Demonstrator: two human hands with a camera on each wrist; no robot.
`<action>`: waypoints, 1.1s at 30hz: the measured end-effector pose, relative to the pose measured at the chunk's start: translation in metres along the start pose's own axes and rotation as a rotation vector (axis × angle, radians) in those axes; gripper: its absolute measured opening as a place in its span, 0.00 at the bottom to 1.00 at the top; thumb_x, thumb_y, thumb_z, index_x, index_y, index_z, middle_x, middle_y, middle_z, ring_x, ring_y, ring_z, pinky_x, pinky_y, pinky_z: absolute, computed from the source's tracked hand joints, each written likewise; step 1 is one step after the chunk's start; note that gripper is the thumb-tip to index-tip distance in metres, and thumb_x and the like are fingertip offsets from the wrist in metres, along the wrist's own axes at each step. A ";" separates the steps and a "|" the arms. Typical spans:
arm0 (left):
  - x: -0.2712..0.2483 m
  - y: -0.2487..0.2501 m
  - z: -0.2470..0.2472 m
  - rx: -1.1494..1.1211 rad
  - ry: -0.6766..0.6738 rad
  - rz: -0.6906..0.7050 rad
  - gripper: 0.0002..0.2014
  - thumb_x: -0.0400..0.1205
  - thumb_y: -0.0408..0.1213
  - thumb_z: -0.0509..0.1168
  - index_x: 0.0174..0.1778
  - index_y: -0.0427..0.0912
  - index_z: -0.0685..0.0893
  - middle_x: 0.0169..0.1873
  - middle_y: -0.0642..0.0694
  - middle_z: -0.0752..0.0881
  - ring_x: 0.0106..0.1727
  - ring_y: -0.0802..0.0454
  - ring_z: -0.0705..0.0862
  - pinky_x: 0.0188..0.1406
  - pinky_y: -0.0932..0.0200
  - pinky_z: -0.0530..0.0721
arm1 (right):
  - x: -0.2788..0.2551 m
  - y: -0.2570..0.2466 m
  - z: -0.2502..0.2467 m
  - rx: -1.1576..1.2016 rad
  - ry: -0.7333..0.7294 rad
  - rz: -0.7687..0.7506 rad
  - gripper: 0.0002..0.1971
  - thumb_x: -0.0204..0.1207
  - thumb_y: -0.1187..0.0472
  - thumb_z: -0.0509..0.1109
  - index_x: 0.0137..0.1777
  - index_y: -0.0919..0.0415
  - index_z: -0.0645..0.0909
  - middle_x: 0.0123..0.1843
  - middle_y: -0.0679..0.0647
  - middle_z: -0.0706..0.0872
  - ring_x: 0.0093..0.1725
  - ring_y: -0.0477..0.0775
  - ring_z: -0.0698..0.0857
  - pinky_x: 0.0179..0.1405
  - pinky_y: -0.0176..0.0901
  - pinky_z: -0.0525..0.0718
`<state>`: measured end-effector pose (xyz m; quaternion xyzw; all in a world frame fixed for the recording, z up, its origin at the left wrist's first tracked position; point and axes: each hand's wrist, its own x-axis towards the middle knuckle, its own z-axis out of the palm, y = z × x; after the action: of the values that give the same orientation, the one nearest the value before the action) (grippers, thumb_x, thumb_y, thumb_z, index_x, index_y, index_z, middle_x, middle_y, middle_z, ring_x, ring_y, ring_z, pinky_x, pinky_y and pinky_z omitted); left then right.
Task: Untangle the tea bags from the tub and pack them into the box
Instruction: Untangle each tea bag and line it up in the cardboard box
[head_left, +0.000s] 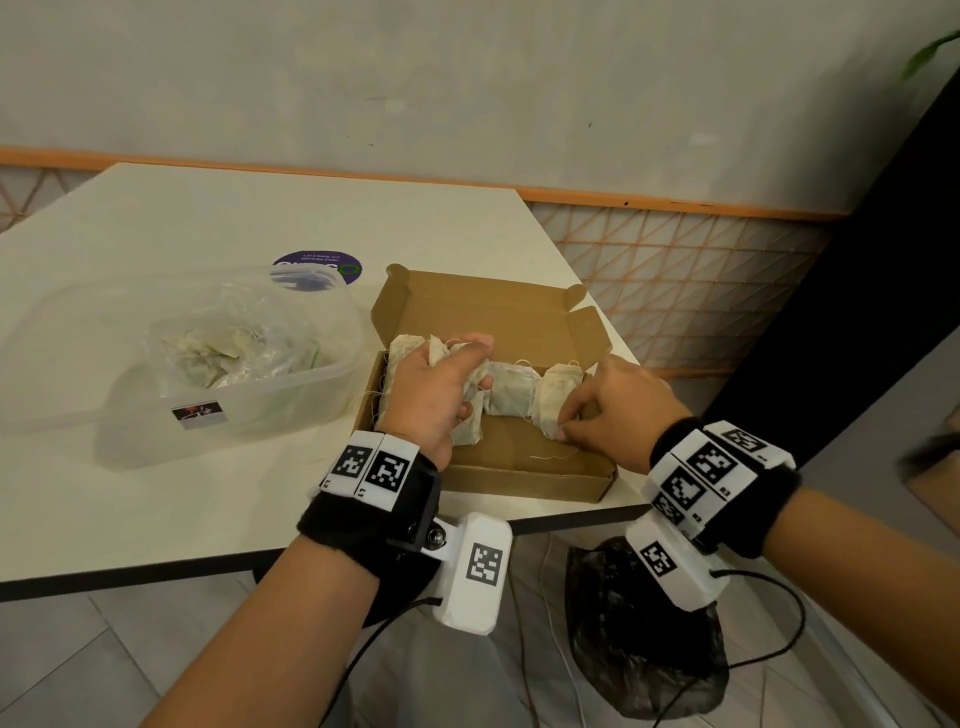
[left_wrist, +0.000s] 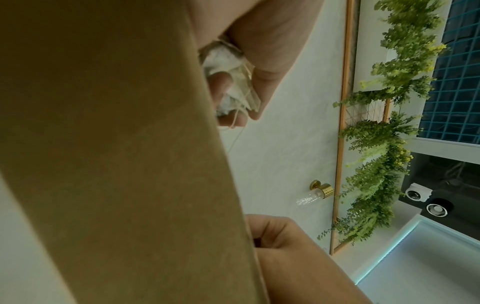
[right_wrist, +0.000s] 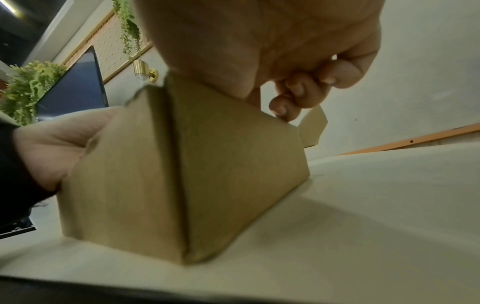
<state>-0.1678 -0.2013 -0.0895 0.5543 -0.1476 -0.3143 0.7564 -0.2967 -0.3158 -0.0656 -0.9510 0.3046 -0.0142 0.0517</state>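
Observation:
An open brown cardboard box (head_left: 519, 480) sits near the table's front right corner, its lid folded back. A row of pale tea bags (head_left: 511, 392) lies inside, their loose strings trailing. My left hand (head_left: 465, 382) grips a bunch of tea bags at the box's left end. In the left wrist view its fingers (left_wrist: 259, 88) curl around white bags (left_wrist: 221, 59) behind the box wall (left_wrist: 116, 144). My right hand (head_left: 566, 423) pinches the tea bag (head_left: 556, 389) at the right end of the row. In the right wrist view the box (right_wrist: 207, 174) hides that bag. A clear plastic tub (head_left: 291, 400) on the left holds more tangled tea bags (head_left: 208, 353).
A purple round sticker (head_left: 318, 266) lies on the white table (head_left: 208, 218) behind the tub. The table's front edge (head_left: 156, 571) runs just below my wrists. A black plastic bag (head_left: 639, 639) and cables lie on the floor under the right corner.

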 end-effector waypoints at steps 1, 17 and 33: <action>0.000 0.000 0.000 0.003 0.000 0.002 0.04 0.79 0.37 0.70 0.46 0.46 0.82 0.41 0.48 0.84 0.29 0.58 0.79 0.15 0.70 0.66 | 0.000 0.001 0.001 -0.003 0.009 0.003 0.05 0.71 0.46 0.72 0.43 0.43 0.86 0.47 0.48 0.69 0.54 0.51 0.73 0.56 0.49 0.74; 0.002 0.006 -0.005 -0.102 -0.114 -0.132 0.16 0.82 0.56 0.61 0.40 0.47 0.81 0.29 0.47 0.82 0.23 0.57 0.73 0.17 0.70 0.65 | 0.026 0.008 -0.024 0.217 0.133 -0.030 0.05 0.75 0.60 0.69 0.47 0.59 0.86 0.35 0.44 0.78 0.38 0.44 0.76 0.32 0.30 0.68; -0.006 0.007 0.001 0.020 -0.211 -0.244 0.20 0.86 0.51 0.55 0.39 0.41 0.83 0.27 0.48 0.85 0.24 0.57 0.82 0.23 0.66 0.76 | -0.003 -0.039 0.027 1.202 0.180 -0.093 0.19 0.62 0.52 0.80 0.52 0.46 0.79 0.40 0.52 0.78 0.35 0.48 0.74 0.37 0.37 0.76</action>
<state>-0.1703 -0.1968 -0.0816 0.5395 -0.1611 -0.4588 0.6874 -0.2745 -0.2803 -0.0884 -0.7626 0.2044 -0.2663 0.5530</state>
